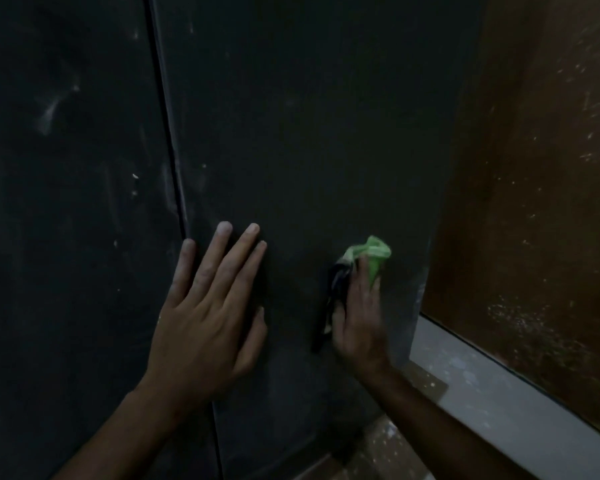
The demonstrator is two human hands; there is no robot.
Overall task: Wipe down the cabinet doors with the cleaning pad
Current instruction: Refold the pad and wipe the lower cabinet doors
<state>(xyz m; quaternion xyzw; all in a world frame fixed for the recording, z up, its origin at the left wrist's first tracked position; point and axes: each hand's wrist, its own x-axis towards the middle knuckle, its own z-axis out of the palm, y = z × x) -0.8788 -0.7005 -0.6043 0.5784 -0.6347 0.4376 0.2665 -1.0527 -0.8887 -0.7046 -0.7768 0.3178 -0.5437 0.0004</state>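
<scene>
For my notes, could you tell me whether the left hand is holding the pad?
No, the left hand lies flat on the door; the right hand holds the pad.

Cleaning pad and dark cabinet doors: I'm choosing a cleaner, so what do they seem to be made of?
The crumpled green cleaning pad in the right hand looks like soft cloth or sponge: it bunches into folds. The dark cabinet doors look like a matte painted or laminated board, flat and without shine, with pale dusty smears; the dim light leaves the exact material open.

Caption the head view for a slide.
Left hand braces flat against the dark cabinet door while the right hand presses a green cleaning pad to it.
</scene>
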